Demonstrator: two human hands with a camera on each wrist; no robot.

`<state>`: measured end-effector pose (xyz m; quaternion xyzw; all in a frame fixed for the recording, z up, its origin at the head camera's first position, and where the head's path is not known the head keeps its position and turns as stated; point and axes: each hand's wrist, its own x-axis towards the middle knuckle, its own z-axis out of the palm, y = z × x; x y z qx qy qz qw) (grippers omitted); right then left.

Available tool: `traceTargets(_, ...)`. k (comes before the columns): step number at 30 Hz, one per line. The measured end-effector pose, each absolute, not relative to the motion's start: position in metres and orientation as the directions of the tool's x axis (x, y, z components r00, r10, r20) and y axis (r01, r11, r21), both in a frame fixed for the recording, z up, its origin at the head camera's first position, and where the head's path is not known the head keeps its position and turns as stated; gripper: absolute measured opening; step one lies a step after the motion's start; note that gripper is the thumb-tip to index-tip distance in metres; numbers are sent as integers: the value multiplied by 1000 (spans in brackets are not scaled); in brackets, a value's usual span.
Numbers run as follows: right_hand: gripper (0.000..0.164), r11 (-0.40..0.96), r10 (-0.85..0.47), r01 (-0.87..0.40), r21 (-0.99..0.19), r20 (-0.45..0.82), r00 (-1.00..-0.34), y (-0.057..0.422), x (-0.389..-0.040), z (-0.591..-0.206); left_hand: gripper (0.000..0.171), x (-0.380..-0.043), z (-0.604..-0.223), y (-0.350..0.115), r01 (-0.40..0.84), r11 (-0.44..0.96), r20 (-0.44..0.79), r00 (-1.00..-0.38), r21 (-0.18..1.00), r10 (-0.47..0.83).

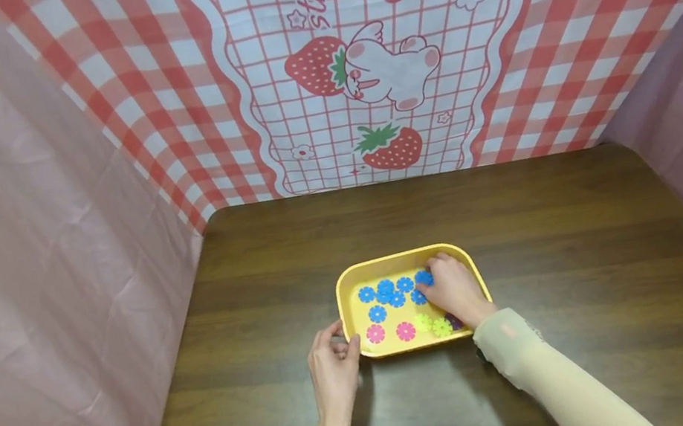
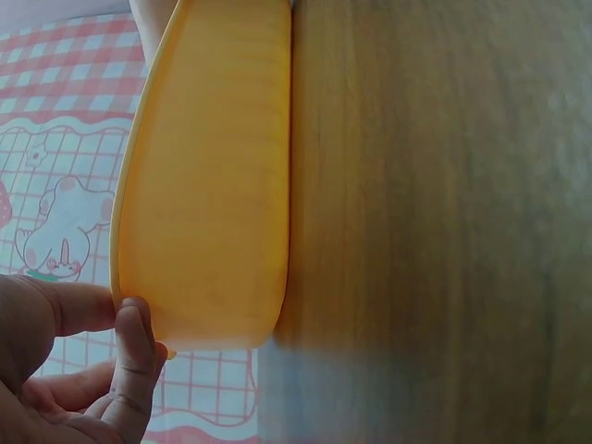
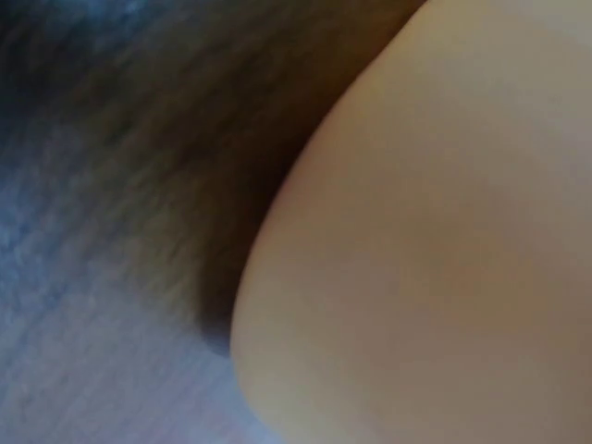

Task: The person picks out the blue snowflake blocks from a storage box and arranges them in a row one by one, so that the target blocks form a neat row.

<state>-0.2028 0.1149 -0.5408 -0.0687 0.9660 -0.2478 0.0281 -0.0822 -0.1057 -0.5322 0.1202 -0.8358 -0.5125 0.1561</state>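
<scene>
A yellow plastic basket (image 1: 352,279) sits on the table with several flower-shaped discs in it. Blue discs (image 1: 385,287) cluster toward its far side. Nearer the front lie two pink discs (image 1: 405,331), yellow-green discs (image 1: 442,327) and a dark purple one (image 1: 454,321), partly covered by the right arm. My left hand (image 1: 334,369) pinches the basket's left front rim; in the left wrist view its thumb and fingers grip the edge of the orange-looking wall (image 2: 208,185). Reaching inside at the right, my right hand (image 1: 454,288) pinches a blue disc (image 1: 423,278) between thumb and fingertips. The right wrist view is blurred, mostly skin.
The basket stands on a brown wood-grain table (image 1: 256,272) with rounded corners. A red-and-white checked strawberry cloth (image 1: 216,113) hangs behind it, and pink curtains (image 1: 50,254) hang at both sides.
</scene>
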Motion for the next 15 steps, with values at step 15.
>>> traceTargets(15, 37, 879, -115, -64, -473, -79, -990, 116, -206, -541, 33, -80, -530, -104, -24, 434, 148, -922, 901, -357)
